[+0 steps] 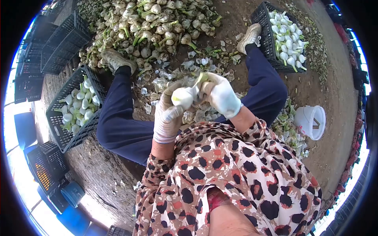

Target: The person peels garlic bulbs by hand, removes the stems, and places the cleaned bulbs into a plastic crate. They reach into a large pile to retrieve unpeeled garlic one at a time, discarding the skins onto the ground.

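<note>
My left hand (pixel 168 114), in a pale glove with a striped cuff, is closed around a clean white garlic bulb (pixel 182 96) in front of my body. My right hand (pixel 225 96), in a white glove, is closed at the bulb's neck, where a greenish stalk (pixel 202 78) sticks up between the hands. A small dark patch shows between the fingers; I cannot make out what it is. Beyond my hands lies a large heap of soiled garlic bulbs (pixel 157 23) with stalks on. Papery peelings (pixel 161 83) litter the ground between my legs.
To the left stands a black crate (pixel 59 128) of cleaned bulbs; another crate (pixel 271 51) of them is at the upper right. A white bucket (pixel 305 122) stands on the right. Stacked black crates (pixel 63 47) and a blue tub (pixel 73 193) line the left side.
</note>
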Tool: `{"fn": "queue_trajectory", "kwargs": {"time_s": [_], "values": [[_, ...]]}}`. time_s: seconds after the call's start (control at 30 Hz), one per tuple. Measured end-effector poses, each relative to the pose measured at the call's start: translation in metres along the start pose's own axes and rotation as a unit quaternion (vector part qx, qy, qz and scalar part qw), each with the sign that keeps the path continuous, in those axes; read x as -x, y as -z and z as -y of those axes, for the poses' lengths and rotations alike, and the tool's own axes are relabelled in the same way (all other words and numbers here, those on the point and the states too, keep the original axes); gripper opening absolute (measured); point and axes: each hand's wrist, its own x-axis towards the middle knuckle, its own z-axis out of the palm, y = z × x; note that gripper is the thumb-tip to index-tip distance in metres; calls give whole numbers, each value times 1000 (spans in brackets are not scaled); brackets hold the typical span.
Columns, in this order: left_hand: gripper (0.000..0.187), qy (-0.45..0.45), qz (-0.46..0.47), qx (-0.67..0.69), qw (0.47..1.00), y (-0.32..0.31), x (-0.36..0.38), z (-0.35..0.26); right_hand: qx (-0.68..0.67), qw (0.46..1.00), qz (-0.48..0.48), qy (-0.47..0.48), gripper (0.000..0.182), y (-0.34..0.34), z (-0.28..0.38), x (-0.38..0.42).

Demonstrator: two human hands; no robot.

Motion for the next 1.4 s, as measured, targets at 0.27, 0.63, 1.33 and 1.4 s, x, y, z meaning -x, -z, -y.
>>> {"fn": "queue_trajectory", "kwargs": {"time_s": [0.27,0.63,1.33,1.4], "values": [[82,14,47,-60,997,-12,5,-6,571,785,-49,236,76,49,-27,-19],[36,-163,16,-599,784,-22,-4,-20,416,886,46,197,49,0,-4,17],[17,-54,-188,218,956,47,-27,0,-345,925,36,-156,50,9,-32,12],[18,-87,-289,208,930,62,-34,-12,-391,896,123,-169,41,16,-37,12]]}}
